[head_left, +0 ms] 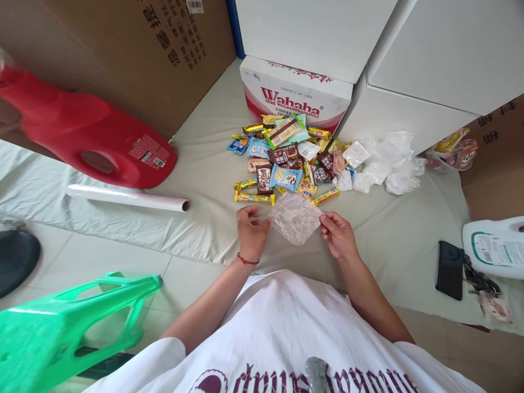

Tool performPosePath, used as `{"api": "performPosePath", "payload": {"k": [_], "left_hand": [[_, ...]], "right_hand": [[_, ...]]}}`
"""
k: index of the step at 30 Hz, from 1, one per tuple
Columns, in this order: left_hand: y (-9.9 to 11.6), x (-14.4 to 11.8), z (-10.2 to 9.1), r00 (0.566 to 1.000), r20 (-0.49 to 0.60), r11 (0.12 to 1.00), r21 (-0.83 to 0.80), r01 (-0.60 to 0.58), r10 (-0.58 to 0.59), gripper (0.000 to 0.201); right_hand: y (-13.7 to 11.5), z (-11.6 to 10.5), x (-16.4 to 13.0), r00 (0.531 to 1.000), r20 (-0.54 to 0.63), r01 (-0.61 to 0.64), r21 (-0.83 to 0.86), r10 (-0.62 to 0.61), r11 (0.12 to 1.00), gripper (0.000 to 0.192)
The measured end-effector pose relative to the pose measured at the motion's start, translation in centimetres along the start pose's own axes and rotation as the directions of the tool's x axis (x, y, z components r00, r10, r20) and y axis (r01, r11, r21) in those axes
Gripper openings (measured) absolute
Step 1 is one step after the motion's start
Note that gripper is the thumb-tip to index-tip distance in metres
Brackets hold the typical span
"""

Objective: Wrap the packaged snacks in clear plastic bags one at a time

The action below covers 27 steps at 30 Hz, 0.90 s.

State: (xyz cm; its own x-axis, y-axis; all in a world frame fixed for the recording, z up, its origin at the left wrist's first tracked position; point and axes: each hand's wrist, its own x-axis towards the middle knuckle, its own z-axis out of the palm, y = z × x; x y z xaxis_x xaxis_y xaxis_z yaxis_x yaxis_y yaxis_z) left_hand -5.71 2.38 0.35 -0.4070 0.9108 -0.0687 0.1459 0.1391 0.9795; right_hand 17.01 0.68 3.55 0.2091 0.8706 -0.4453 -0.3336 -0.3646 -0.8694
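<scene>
My left hand [251, 233] and right hand [338, 234] pinch small clear bag [295, 218] by its edges, empty. Snack pile [282, 161] at 12 o'clock, unpacked; spare bags [385, 161] at 1 o'clock.

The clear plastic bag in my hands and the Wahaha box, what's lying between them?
In the head view, a pile of wrapped snacks lies on the cloth between the clear plastic bag and the Wahaha box.
</scene>
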Motion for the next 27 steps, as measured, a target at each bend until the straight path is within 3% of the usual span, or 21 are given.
{"api": "performPosePath", "payload": {"k": [1, 3, 6, 9, 12, 14, 17, 20, 27], "left_hand": [[0.4, -0.5, 0.0, 0.997, 0.009, 0.996, 0.027, -0.079, 0.079, 0.031], [1.4, -1.6, 0.3, 0.964, 0.175, 0.979, 0.009, -0.204, 0.199, 0.011], [2.8, -3.2, 1.7, 0.848, 0.46, 0.963, -0.077, -0.257, 0.263, 0.009], [3.5, -3.9, 3.4, 0.81, 0.52, 0.961, -0.092, -0.263, 0.271, 0.032], [3.8, -3.8, 4.7, 0.815, 0.523, 0.966, -0.088, -0.242, 0.251, 0.022], [3.8, -3.6, 5.0, 0.825, 0.527, 0.979, -0.097, -0.182, 0.205, 0.011], [3.5, -3.3, 5.0, 0.839, 0.536, 0.991, -0.131, -0.022, 0.09, 0.016], [3.0, -3.0, 4.8, 0.824, 0.565, 0.97, -0.178, 0.167, -0.038, 0.025], [2.4, -2.6, 4.6, 0.777, 0.592, 0.872, -0.243, 0.425, -0.213, 0.033]], "right_hand": [[-0.1, 0.1, -0.2, 1.0, 0.026, -0.018, 0.011, 0.017, 1.0, 0.038], [-0.3, 0.2, -0.5, 0.997, 0.065, -0.03, 0.021, 0.028, 0.999, 0.037], [-0.2, 0.6, -1.2, 0.996, 0.08, -0.04, 0.022, 0.039, 0.999, 0.035], [0.0, 1.0, -1.7, 0.996, 0.082, -0.034, -0.004, 0.035, 0.999, 0.036], [0.3, 1.0, -2.1, 0.997, 0.075, -0.006, -0.024, 0.008, 1.0, 0.035], [0.5, 0.7, -2.1, 0.998, 0.06, -0.002, -0.008, 0.003, 1.0, 0.034], [0.6, 0.1, -1.9, 0.996, 0.065, -0.06, 0.058, 0.056, 0.996, 0.033], [0.7, -0.3, -1.8, 0.992, 0.087, -0.099, 0.08, 0.092, 0.992, 0.035], [1.6, 0.1, -2.0, 0.983, 0.065, 0.18, -0.23, -0.169, 0.956, 0.029]]}}
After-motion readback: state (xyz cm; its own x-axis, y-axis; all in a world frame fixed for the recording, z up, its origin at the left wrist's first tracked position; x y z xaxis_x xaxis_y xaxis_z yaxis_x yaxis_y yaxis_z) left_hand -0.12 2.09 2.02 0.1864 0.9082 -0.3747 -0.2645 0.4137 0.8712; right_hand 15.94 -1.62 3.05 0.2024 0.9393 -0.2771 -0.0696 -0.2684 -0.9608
